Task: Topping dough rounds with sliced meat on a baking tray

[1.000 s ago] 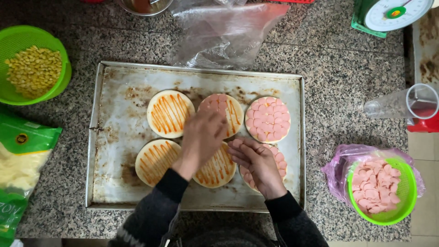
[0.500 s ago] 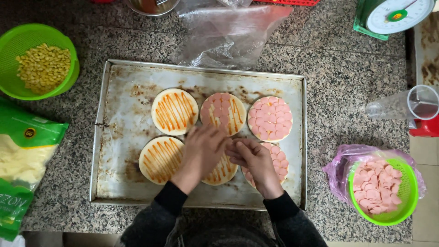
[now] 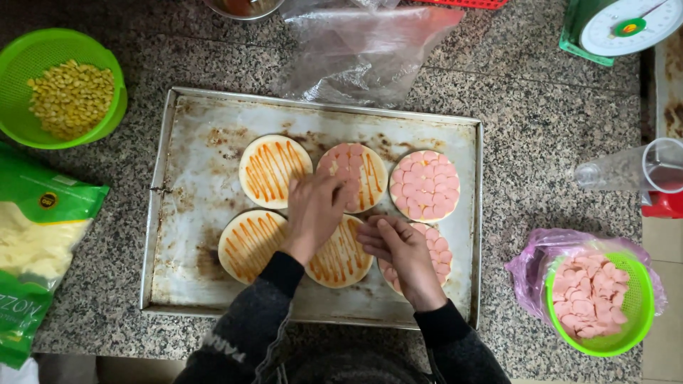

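Head view, single frame: a worn metal baking tray lies on a speckled granite counter and carries six round dough bases in two rows of three. Top row: left base bears orange sauce stripes only; middle base bears sauce with pink sausage slices over part of it; right base is fully covered in slices. Bottom row: left base and middle base show sauce only; right base shows slices where it is not hidden. The left hand reaches over the top middle base, fingers curled down at its lower edge, apparently setting a slice, though the slice itself cannot be made out under the fingers. The right hand hovers over the bottom right base, fingers drawn narrow together; whether it pinches any slices cannot be told. Judged progress: one base finished, one likely near finished, one under way, three awaiting slices. Beside the tray: a green bowl of sausage slices lined with a pink bag at right, a green colander of corn kernels at upper left, a bag of shredded cheese at left, crumpled clear plastic above, a green kitchen scale at upper right.
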